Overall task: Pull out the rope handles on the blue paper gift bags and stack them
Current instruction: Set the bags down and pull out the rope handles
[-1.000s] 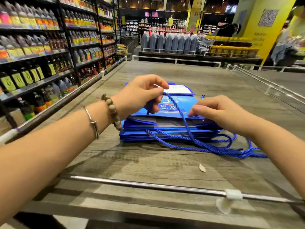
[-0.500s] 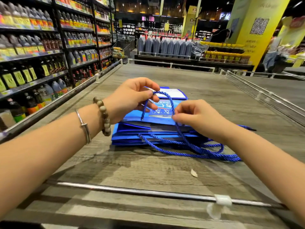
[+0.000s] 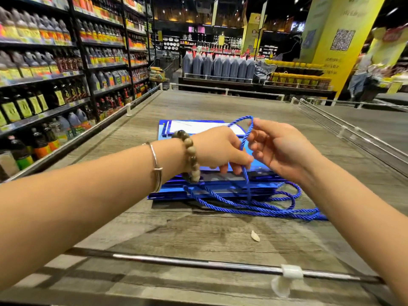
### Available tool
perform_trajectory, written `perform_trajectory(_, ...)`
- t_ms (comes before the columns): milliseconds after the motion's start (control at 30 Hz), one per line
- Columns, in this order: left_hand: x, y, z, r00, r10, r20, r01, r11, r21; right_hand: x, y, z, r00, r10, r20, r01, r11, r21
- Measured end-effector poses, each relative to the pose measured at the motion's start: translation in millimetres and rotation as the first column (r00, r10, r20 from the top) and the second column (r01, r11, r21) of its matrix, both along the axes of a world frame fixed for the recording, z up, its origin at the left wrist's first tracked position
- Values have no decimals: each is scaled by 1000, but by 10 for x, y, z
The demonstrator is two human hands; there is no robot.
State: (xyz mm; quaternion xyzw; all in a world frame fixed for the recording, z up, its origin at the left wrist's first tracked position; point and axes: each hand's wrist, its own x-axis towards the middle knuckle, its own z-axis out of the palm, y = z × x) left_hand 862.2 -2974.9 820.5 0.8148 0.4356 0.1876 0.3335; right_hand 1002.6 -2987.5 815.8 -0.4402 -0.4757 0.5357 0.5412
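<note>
Got the rope handle (image 3: 246,138) pinched high in the right hand (image 3: 282,151), straight above the blue gift bags (image 3: 172,194) pinned to the table (image 3: 198,228) under fingertips of the left hand (image 3: 216,149), so probably pull up.

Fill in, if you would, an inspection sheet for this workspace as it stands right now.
Surface: grey wood-grain table, edged by a metal rail.
Job's things: blue gift bags stacked flat; loose rope handles trail from the stack's near edge onto the table; one raised rope handle loops up above the top bag.
Clutter: one small pale scrap near the front rail.
Hands: left hand has its fingertips down on the top bag; whether it pinches rope is unclear. Right hand holds the raised loop.
Cables: nothing seen.
Surroundings: bottle shelves on the left, dark jugs beyond the table, a yellow pillar on the right.
</note>
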Motion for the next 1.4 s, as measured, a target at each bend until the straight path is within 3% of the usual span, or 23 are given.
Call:
perform_trajectory(67,31,50,67,984,53,171,-44,998,-52,59,2,5,974,-26,225,14,998,55)
perform_trajectory(167,2,137,183,902,162,400,-105,981,-161,154,-60,-6,864,34,502,-79,995,68)
perform_trajectory(267,-21,188,250,864,197,463,-89,965,-246,208,-127,-14,745,55,665,-107,994,37)
perform_trajectory(467,16,274,140,872,252,420,-168,959,-227,273,-87,-48,691,-57,720,-41,992,118)
perform_trajectory(733,107,299,155,880,229,416,-144,963,-226,255,-49,-63,744,-52,666,-77,984,163)
perform_trajectory(833,129,244,103,949,157,275,-132,985,-107,339,-10,-80,741,-134,658,6,981,193)
perform_trajectory(900,121,176,-22,998,58,-18,-56,993,109,390,7,-90,760,-152,632,46,982,181)
perform_trajectory(967,103,84,-170,949,32,-314,69,950,305,407,7,-108,805,-99,585,41,993,112)
perform_trajectory(1000,93,47,-238,920,32,-390,122,923,364,405,3,-118,828,-67,556,30,997,75)
perform_trajectory(1200,7,43,-444,885,-34,-465,300,805,511,361,-19,-168,829,-6,560,-29,998,54)
perform_trajectory(1400,15,30,-409,914,-13,-405,243,816,524,373,-13,-165,743,-44,668,-76,986,149)
